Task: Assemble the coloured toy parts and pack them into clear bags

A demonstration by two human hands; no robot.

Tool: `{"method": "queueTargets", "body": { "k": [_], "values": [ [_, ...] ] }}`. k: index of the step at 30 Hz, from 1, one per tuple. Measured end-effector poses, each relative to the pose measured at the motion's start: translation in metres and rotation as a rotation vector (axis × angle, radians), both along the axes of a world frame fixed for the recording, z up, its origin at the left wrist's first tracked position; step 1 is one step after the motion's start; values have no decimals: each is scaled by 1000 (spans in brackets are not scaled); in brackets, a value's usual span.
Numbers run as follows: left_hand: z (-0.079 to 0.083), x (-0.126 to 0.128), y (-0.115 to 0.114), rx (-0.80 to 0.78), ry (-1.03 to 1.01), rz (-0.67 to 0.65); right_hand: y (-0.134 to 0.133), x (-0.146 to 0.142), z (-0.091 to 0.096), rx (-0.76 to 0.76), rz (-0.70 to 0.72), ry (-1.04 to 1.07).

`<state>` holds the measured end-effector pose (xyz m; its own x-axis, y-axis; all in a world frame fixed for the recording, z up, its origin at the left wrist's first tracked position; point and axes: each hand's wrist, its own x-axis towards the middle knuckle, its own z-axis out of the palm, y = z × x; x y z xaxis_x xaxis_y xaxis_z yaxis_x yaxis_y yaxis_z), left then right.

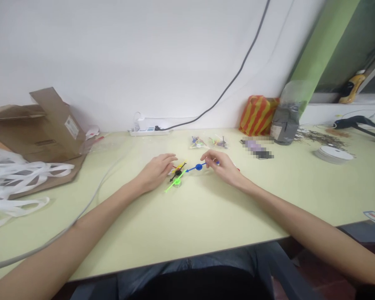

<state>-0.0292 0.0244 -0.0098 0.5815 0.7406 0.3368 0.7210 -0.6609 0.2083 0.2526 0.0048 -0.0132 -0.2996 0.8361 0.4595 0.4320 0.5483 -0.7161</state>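
My right hand [220, 166] pinches one end of a blue arrow spinner [199, 167], a thin plastic arrow with a round hub in its middle. Its arrowhead points left, towards a small cluster of other spinners. In that cluster lie a bright green arrow spinner [177, 181], a black arrow spinner [178, 172] and a yellow one [176, 168], with some red showing behind. My left hand [158, 170] rests on the table just left of the cluster, fingers extended and slightly bent beside it. Whether its fingertips touch the spinners is hard to see.
Two clear bags of coloured spinners [198, 142] lie farther back. A power strip [148, 131] sits against the wall. At left are a cardboard box [54, 137] and white ribbon [28, 171]; at right, a striped bag [258, 115] and a white spool [333, 154]. A grey cable crosses the left side.
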Motion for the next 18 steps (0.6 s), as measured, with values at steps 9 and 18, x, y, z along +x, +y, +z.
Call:
{"method": "queueTargets", "body": {
  "k": [9,18],
  "values": [
    [2,7,-13,-179,-47,-47,4,0,-6,-64,-77,-88],
    [-1,4,-20,-162,96,-181,-11,-17,-5,-44,-46,-293]
  ]
}}
